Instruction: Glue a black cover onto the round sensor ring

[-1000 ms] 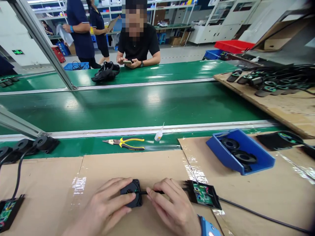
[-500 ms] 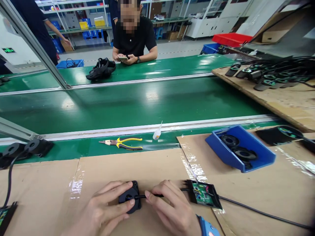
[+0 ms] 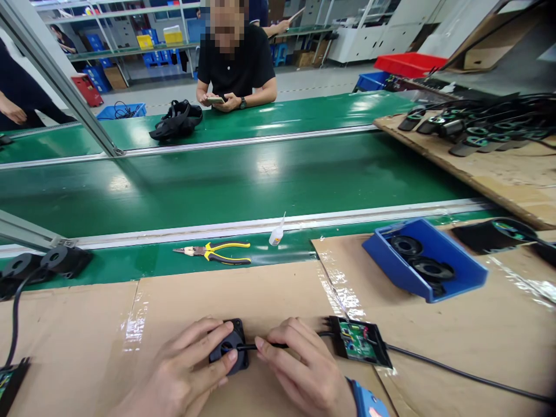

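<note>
My left hand [image 3: 191,365] grips a black square plastic housing [image 3: 237,333] with a round opening, thumb and fingers on its near and far sides. A black cable [image 3: 249,347] enters the housing's right side. Just right of it, my right hand [image 3: 304,365] pinches that cable between thumb and fingers. The cable comes out beyond my right hand and runs to an open black case with a green circuit board [image 3: 358,340], which lies on the cardboard. Another black cable [image 3: 456,370] leaves the case toward the right edge.
Beyond the cardboard lie yellow-handled pliers [image 3: 217,253] and a small white bottle [image 3: 276,234]. A blue bin [image 3: 463,284] holds black round parts. More black housings [image 3: 65,260] sit at the left. Across the green belt, a person [image 3: 234,63] leans with a phone.
My hands, the housing and the cable stay almost still. In the background, the person at the left has shifted, and a hand with a flat object now shows behind the seated person.
</note>
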A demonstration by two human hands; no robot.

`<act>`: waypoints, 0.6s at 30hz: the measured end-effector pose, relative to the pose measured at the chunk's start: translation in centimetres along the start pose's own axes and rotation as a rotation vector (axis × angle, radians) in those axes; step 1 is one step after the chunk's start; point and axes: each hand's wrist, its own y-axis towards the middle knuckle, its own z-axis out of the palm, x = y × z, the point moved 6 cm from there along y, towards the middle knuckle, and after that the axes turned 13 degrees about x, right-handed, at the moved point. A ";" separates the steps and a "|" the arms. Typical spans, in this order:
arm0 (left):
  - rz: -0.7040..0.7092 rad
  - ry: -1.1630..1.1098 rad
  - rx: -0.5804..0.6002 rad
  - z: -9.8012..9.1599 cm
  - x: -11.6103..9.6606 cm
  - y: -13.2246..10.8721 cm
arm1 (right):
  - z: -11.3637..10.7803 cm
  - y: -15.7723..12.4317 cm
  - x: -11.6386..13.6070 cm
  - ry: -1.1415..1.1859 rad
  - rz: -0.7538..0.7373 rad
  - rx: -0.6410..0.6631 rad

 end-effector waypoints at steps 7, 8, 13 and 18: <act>0.045 0.248 -0.071 -0.6 -1.5 0.8 | -0.2 0.2 0.1 -0.014 0.006 0.007; 0.044 0.269 -0.092 -0.6 -1.7 0.9 | -0.3 0.2 0.1 -0.015 0.008 0.005; 0.048 0.336 -0.111 0.0 -3.0 1.8 | -0.3 0.0 0.0 -0.002 0.008 0.007; 0.050 0.325 -0.137 0.5 -2.9 1.7 | -0.6 0.2 0.1 -0.022 0.014 0.001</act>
